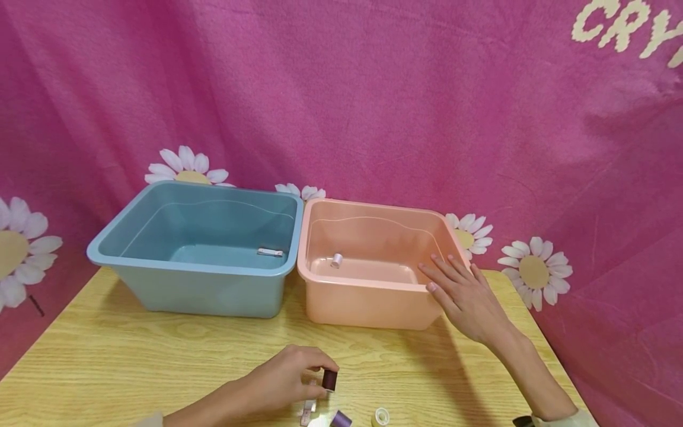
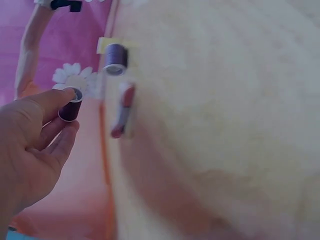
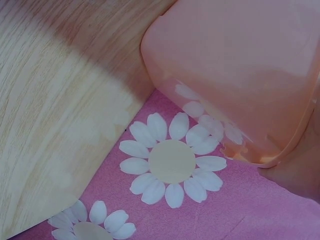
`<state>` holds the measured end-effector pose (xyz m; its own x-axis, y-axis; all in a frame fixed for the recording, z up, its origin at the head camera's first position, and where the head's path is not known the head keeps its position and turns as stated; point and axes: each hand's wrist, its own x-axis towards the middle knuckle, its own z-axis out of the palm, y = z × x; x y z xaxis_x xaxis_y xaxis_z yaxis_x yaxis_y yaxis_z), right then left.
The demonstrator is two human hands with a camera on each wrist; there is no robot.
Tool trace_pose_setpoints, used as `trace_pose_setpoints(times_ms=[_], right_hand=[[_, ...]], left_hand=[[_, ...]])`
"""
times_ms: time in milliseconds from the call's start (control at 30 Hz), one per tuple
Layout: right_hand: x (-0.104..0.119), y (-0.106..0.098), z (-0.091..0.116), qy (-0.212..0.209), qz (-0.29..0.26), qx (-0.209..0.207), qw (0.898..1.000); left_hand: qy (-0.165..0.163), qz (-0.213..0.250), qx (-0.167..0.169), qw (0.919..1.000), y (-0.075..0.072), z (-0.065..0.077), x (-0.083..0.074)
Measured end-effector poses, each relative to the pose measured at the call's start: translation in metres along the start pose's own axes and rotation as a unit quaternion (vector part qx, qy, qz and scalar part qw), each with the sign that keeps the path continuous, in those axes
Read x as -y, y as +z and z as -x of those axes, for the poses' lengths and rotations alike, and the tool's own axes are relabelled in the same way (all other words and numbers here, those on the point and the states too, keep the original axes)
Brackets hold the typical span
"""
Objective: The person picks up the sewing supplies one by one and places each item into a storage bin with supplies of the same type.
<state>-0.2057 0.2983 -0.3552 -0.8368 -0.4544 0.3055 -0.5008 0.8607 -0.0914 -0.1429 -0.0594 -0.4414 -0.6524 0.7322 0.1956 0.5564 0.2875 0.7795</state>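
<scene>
Head view showed the dark spool in the left hand, over the near part of the counter, whose near edge was outside the picture. This hand was grasping: the thumb and a finger pinched the spool by its two ends, and in the left wrist view the dark thread between them was uncovered. I judged the spool to be light, with a stiff core and only a slightly soft winding, so it would hardly break; however, its ends looked smooth and could slip, and on its round side it would probably roll. The two end rims seemed the best place to take hold, because fingers there would not loosen the thread. The right hand was not clenched; its fingers lay extended and spread at the near right corner of the pink bin, which stood close to the far right corner of the counter. Below the left hand lay a small flat piece, and towards the near edge were a purple spool, lying on its side, and a pale spool. These two would probably handle alike, whereas the flat piece looked stiffer and would need a fingertip pinch at its sides.
</scene>
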Motion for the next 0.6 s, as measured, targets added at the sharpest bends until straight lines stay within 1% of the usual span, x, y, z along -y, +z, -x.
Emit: trace_pose_setpoints(times_ms=[100, 300, 433, 600], right_hand=[[0.000, 0.000, 0.000, 0.000, 0.000, 0.001, 1.000], [0.001, -0.001, -0.001, 0.003, 0.001, 0.003, 1.000], [0.000, -0.001, -0.001, 0.003, 0.003, 0.003, 1.000], [0.000, 0.000, -0.001, 0.004, 0.002, 0.004, 1.000]], left_hand=[[0.003, 0.009, -0.026, 0.9996, -0.008, -0.003, -0.006], [-0.019, 0.039, -0.067, 0.9968, -0.025, -0.013, -0.020], [-0.017, 0.053, -0.085, 0.9948, -0.037, -0.019, -0.029], [-0.007, 0.084, -0.104, 0.9910, -0.050, -0.026, -0.038]])
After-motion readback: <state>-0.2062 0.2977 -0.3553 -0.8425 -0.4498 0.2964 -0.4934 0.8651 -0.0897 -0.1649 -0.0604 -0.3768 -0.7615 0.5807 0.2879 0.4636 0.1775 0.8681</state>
